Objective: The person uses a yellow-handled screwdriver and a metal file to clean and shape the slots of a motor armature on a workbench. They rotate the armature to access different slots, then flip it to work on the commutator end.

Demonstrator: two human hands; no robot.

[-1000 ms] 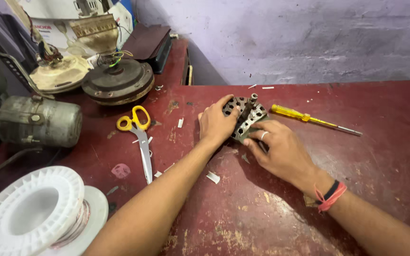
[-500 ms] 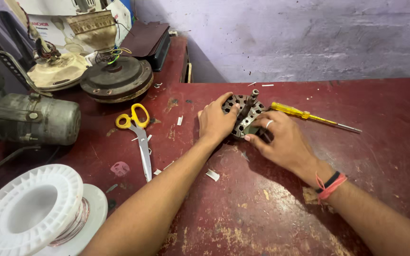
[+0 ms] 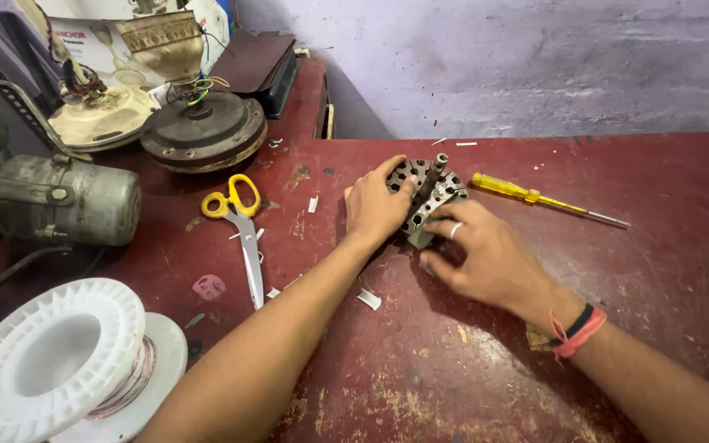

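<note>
Closest to the camera, at the bottom left, sits a big white plastic spool (image 3: pixel 55 361) with thin copper wire wound on it, on the dark red, scratched table (image 3: pixel 420 385). Two bare arms reach up from the bottom to the middle of the table. The right hand (image 3: pixel 486 258), with a ring on one finger and a red and black band at the wrist, lies curled over the near side of a round grey metal block full of holes with a short metal rod sticking up (image 3: pixel 427 187). The left hand (image 3: pixel 375 207) is closed around the block's left side. So the block sits between both hands, held by both. Small white scraps (image 3: pixel 368 299) lie near the arms. Left of the hands lie scissors with yellow handles (image 3: pixel 240 226). Just to the right of the block lies a screwdriver with a yellow handle (image 3: pixel 535 198). Farther left is a grey metal motor can (image 3: pixel 75 201). At the back stands a round brown metal fan motor with coloured wires (image 3: pixel 203 127).
</note>
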